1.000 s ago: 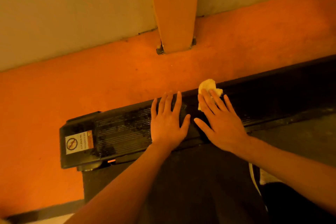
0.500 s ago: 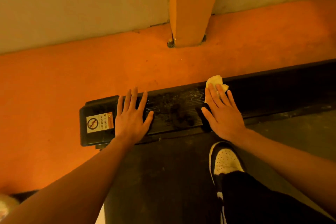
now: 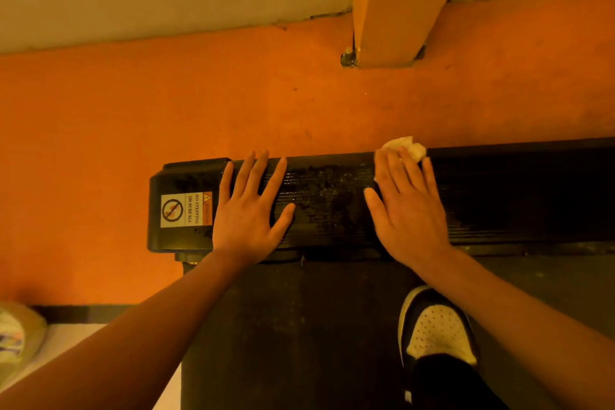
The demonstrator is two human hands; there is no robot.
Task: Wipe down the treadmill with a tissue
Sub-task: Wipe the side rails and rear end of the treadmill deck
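Tissue (image 3: 412,147), pale and crumpled, is lying on the black ribbed treadmill rail (image 3: 332,203) under the right hand (image 3: 411,213), its flat grip released. The left hand (image 3: 248,215) is resting flat alongside, grip released.

left hand (image 3: 248,216) flat on treadmill rail (image 3: 326,206), right hand (image 3: 407,210) pressing tissue (image 3: 404,145)

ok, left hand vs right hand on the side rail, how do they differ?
The left hand lies bare on the side rail; the right hand presses the tissue onto it. The left hand sits beside the warning sticker; the right hand is farther along. Both lie flat, fingers straight.
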